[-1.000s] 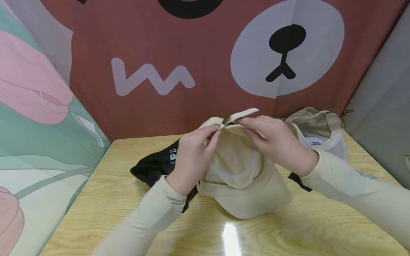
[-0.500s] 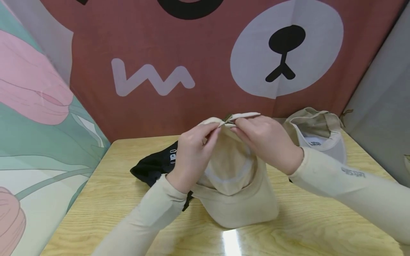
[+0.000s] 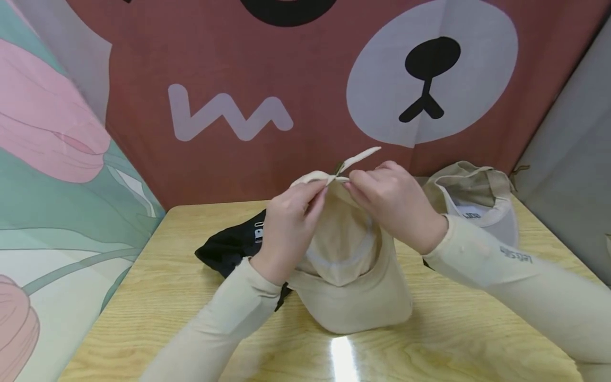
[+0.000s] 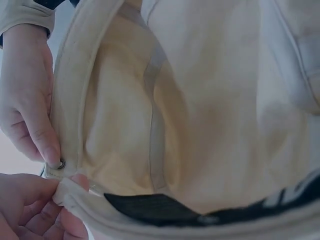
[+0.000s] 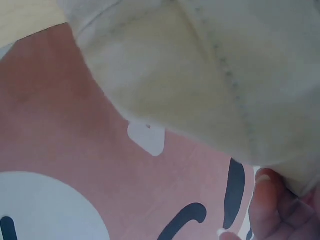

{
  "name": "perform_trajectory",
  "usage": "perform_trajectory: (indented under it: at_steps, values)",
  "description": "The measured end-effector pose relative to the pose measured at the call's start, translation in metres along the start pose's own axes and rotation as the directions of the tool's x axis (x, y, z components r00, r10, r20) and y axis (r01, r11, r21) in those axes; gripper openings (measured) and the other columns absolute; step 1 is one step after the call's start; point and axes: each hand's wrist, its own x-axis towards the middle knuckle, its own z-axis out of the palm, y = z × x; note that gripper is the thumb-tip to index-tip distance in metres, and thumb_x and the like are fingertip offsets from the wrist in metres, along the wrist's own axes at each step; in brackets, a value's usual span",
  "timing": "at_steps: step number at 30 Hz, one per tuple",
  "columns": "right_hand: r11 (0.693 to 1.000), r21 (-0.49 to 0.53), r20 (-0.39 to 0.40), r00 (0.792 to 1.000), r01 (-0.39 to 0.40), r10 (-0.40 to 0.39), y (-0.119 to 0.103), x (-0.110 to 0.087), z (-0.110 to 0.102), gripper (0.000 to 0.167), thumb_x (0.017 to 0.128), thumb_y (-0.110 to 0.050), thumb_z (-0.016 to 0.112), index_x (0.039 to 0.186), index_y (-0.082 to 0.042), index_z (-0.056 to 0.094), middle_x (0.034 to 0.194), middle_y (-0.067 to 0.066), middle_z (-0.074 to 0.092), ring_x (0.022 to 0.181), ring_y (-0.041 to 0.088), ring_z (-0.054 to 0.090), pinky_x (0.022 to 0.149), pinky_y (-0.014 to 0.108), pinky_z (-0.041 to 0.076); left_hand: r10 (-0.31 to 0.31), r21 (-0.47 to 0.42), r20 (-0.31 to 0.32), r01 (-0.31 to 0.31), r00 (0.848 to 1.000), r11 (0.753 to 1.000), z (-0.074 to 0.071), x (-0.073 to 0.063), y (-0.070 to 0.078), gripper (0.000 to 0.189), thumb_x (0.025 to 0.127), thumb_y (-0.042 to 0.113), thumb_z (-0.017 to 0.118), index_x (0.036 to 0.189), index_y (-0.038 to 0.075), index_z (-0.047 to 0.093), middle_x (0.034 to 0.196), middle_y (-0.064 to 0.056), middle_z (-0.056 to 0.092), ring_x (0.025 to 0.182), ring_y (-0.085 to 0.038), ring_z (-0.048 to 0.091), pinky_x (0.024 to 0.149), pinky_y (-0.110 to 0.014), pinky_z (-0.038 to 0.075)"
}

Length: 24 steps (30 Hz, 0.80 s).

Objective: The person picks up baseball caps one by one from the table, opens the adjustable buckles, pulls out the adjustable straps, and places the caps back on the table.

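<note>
A beige baseball cap point(image 3: 355, 302) hangs between both hands in the head view, brim toward the person and inside showing. My left hand point(image 3: 291, 228) pinches its back band just left of a small brass-coloured buckle point(image 3: 339, 168). With thumb and fingers, my right hand point(image 3: 393, 204) pinches the band just right of that buckle. The strap's loose end point(image 3: 363, 157) sticks up to the right, above the right hand. Inside the cap, the left wrist view shows a black label point(image 4: 150, 207) and a metal eyelet point(image 4: 61, 164) beside the right thumb.
A black cap point(image 3: 231, 241) lies on the wooden table point(image 3: 157, 297), partly behind the left hand. Another beige cap point(image 3: 498, 212) stands at the back right, its opening upward. Behind the table hangs a reddish-brown cloth point(image 3: 315, 63) with a cartoon face.
The right hand has moved left along the band, closer to the buckle. The cap's brim has swung left, and the strap's loose end now tilts up more steeply.
</note>
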Motion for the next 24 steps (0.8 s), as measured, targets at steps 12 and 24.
perform_trajectory:
  at_steps: [12, 24]
  values:
    - [1.000, 0.007, 0.026, 1.000, -0.005, 0.005, -0.0008, -0.0015, -0.0041, 0.022, 0.084, 0.006, 0.065, 0.075, 0.000, 0.046, 0.052, 0.006, 0.044, 0.044, 0.022, 0.044, 0.070, 0.054, 0.045, 0.009, -0.002, 0.023, -0.009, 1.000, 1.000, -0.0021, -0.0003, 0.0019, 0.014, 0.086, -0.001, 0.070, 0.100, -0.003, 0.073, 0.086, -0.010, 0.070, 0.072, -0.019, 0.064, 0.065, -0.027, 0.054]
    - [0.999, -0.009, 0.071, 0.997, 0.031, -0.030, 0.0029, -0.0022, -0.0075, 0.028, 0.081, 0.013, 0.058, 0.071, -0.004, 0.039, 0.052, 0.002, 0.035, 0.044, 0.018, 0.037, 0.065, 0.046, 0.044, 0.024, -0.029, 0.020, -0.024, 1.000, 0.999, 0.0009, -0.0029, -0.0031, 0.014, 0.086, -0.005, 0.068, 0.098, -0.003, 0.073, 0.078, -0.007, 0.065, 0.065, -0.016, 0.055, 0.058, -0.026, 0.048]
